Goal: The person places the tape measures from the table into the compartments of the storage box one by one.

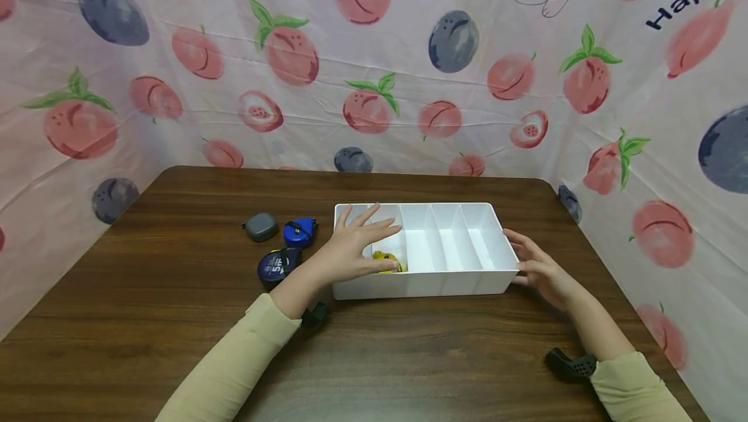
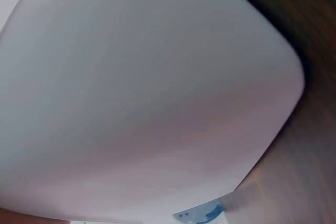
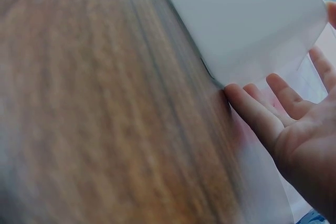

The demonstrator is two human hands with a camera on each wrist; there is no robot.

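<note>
A white divided box lies lengthwise on the table. My left hand hovers over its left part with fingers spread and nothing gripped. Below that palm, a yellow and black tape measure sits in the second compartment from the left, partly covered by the thumb. At the box's right end, my right hand touches the end wall with loosely extended fingers. The right wrist view shows its fingertips at the bottom corner of the box wall. In the left wrist view, the box's outer wall fills most of the picture.
Left of the box lie a dark blue tape measure marked 5m, a bright blue tape measure and a rounded grey case-like object. A fruit-print cloth hangs behind and beside the brown wooden table.
</note>
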